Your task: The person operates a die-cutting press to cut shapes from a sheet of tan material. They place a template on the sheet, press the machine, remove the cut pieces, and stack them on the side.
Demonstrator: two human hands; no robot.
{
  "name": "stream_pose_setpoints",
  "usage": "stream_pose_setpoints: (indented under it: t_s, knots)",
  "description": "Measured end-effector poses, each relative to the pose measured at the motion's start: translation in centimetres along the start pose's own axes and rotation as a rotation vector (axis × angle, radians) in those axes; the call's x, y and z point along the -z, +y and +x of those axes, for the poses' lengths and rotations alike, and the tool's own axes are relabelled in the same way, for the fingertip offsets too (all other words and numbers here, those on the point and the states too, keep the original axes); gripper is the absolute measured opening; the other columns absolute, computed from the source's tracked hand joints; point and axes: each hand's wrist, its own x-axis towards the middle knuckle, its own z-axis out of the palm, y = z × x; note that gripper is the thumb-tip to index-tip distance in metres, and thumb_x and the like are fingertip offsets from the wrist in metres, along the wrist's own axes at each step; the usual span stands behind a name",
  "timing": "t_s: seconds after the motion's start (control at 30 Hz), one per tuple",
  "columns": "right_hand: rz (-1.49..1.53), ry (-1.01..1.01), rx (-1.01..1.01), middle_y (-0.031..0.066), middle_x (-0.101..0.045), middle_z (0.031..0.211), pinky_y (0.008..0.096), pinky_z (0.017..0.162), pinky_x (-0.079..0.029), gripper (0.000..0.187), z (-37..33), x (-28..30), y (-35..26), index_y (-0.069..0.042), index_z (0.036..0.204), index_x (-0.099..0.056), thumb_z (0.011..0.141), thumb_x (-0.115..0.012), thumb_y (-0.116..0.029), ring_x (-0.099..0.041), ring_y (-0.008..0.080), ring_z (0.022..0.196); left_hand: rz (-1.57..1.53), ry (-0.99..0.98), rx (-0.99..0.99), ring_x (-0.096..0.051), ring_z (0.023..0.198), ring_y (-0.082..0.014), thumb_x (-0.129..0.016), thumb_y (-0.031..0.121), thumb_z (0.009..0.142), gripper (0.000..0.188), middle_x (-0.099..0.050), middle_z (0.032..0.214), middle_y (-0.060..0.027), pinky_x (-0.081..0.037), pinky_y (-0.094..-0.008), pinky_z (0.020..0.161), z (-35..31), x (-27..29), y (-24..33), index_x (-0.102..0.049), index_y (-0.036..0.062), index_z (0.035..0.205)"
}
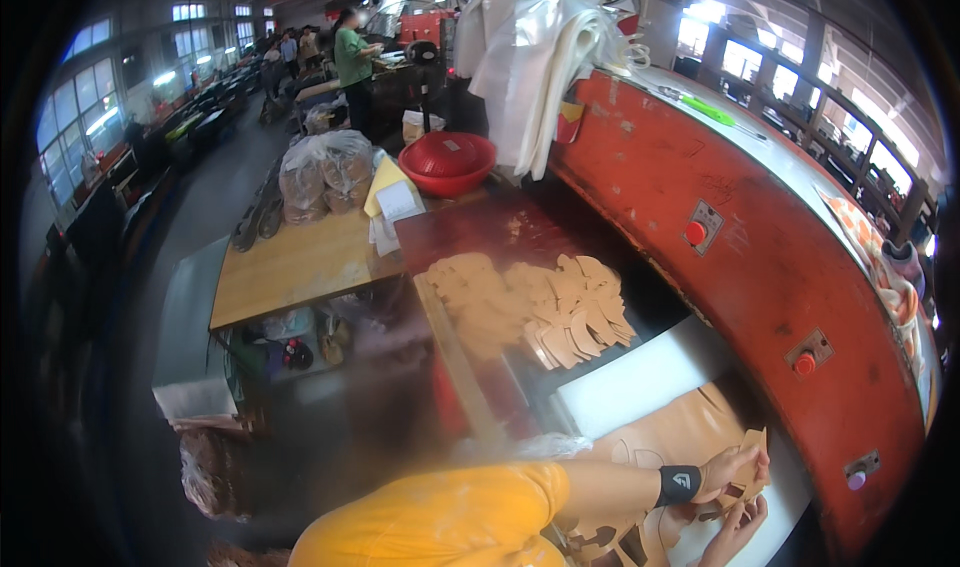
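My left hand (718,472), with a black band (680,485) on its wrist, is closed on a tan leather-like cut piece (757,438) at the lower right. Just below it, my right hand (736,537) has its fingers curled at the lower edge of that piece; its grip is partly hidden. Beneath both hands lies a tan sheet (670,430) with shaped holes cut through it. It rests partly on a white board (640,379). Beyond the board, many similar cut pieces (585,317) lie heaped on a dark red tabletop (425,229).
A long red machine body (660,182) with push buttons curves along the right. Clear plastic sheeting (535,77) hangs at its far end. A wooden table (290,267) at the left bears bagged brown goods (325,172). Red basins (447,162) stand behind. People work farther back.
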Motion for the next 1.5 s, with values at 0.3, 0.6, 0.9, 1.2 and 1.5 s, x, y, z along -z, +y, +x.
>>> stream_pose_setpoints:
  t_s: [0.3, 0.6, 0.9, 1.2, 1.5]
  knots:
    - [-0.194, 0.167, 0.045, 0.0178, -0.065, 0.101, 0.0363, 0.079, -0.049, 0.040, 1.8, -0.4, 1.8, 0.006, 0.108, -0.062, 0.094, -0.053, -0.030, -0.061, 0.0251, 0.087, -0.059, 0.034, -0.035, -0.051, 0.077, -0.0108, -0.038, 0.045, 0.098, 0.037, -0.051, 0.085, -0.0009, -0.046, -0.0265, 0.070, 0.9, 0.4, -1.1, -0.052, 0.0115, 0.094]
    - [-0.274, 0.297, -0.230, 0.0220, -0.067, 0.088, 0.0389, 0.069, -0.051, 0.036, -0.4, 2.2, 4.7, 0.007, 0.097, -0.067, 0.092, -0.053, -0.026, -0.062, 0.0289, 0.076, -0.437, 0.470, -0.512, -0.059, 0.073, -0.0162, -0.042, 0.039, 0.098, 0.029, -0.057, 0.085, -0.0032, -0.048, -0.0304, 0.053, 5.5, 0.5, 9.0, -0.054, 0.0124, 0.095]
    - [-0.135, 0.266, -0.086, 0.0106, -0.062, 0.104, 0.0302, 0.083, -0.048, 0.028, -1.2, 2.0, 6.0, 0.002, 0.113, -0.061, 0.089, -0.057, -0.013, -0.059, 0.0185, 0.094, 1.216, 0.138, -0.983, -0.052, 0.056, -0.0088, -0.041, 0.031, 0.101, 0.037, -0.062, 0.079, -0.0060, -0.042, -0.0258, 0.049, 1.5, 1.7, 20.0, -0.060, -0.0005, 0.102]
    - [-0.402, 0.170, 0.002, 0.0167, -0.063, 0.100, 0.0361, 0.088, -0.046, 0.023, -3.7, 2.3, 4.9, -0.001, 0.104, -0.064, 0.086, -0.050, -0.006, -0.059, 0.0298, 0.096, 1.686, -0.601, -0.295, -0.058, 0.086, -0.0301, -0.058, 0.008, 0.073, 0.012, -0.061, 0.086, -0.0112, -0.046, -0.0424, 0.077, -7.4, 4.8, 3.2, -0.062, 0.0082, 0.084]
    - [-0.259, 0.117, -0.026, 0.0148, -0.062, 0.104, 0.0323, 0.089, -0.044, 0.025, -3.3, 2.8, 8.6, 0.006, 0.108, -0.059, 0.092, -0.047, -0.009, -0.057, 0.0227, 0.096, 1.962, -0.594, -0.658, -0.049, 0.101, -0.0277, -0.058, 0.014, 0.069, 0.021, -0.055, 0.089, -0.0100, -0.041, -0.0381, 0.087, -13.1, 5.3, 2.4, -0.056, 0.0013, 0.085]
